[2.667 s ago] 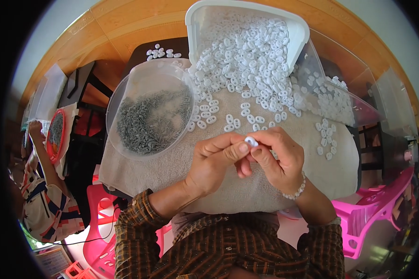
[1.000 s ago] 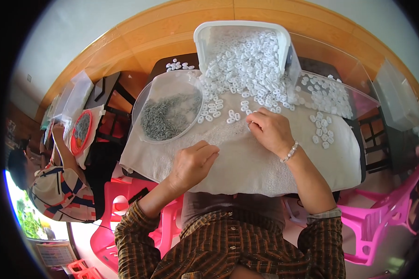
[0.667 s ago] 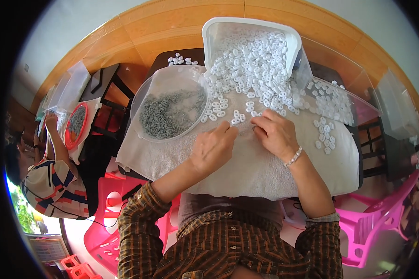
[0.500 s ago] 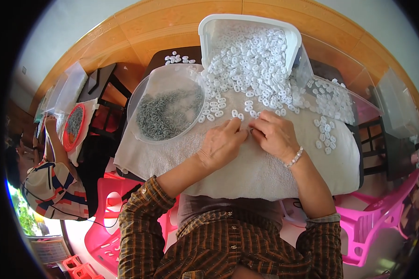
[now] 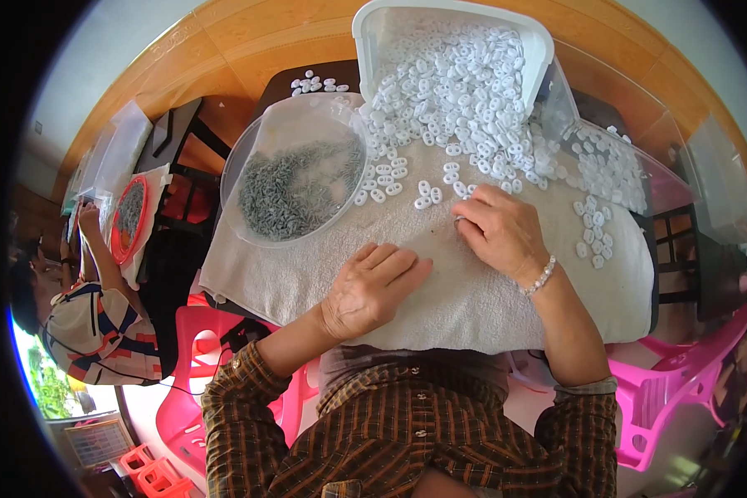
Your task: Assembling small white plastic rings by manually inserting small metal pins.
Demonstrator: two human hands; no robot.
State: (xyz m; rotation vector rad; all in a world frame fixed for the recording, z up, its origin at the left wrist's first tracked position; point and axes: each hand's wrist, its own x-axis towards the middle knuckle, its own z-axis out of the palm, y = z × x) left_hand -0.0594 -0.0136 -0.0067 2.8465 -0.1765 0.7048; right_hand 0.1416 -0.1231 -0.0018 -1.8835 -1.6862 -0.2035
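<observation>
My left hand (image 5: 372,289) hovers over the pale towel (image 5: 307,290), its fingers loosely bent and apart; the thumb is hidden and no held thing shows. Closer to the white pieces, my right hand (image 5: 506,236) has thumb and forefinger pinched together. A tiny pale edge shows at those fingertips, too small to name. Just beyond it lie loose white oval pieces (image 5: 424,189), each with two holes. Many more of these spill out of a white tub (image 5: 354,41) tipped on its side. At left, a clear round tray (image 5: 227,178) holds a heap of small grey coil-like parts (image 5: 278,195).
Several white pieces (image 5: 593,228) lie in a group at the towel's right. A clear box (image 5: 631,170) with more pieces stands behind them. Pink chairs (image 5: 651,398) flank the table. Far left, another person (image 5: 100,324) works at a red-rimmed tray (image 5: 124,249).
My left hand has drawn away from my right, toward me and slightly left, and its fingers have loosened. My right hand has shifted slightly right, still pinched. The view has tilted slightly.
</observation>
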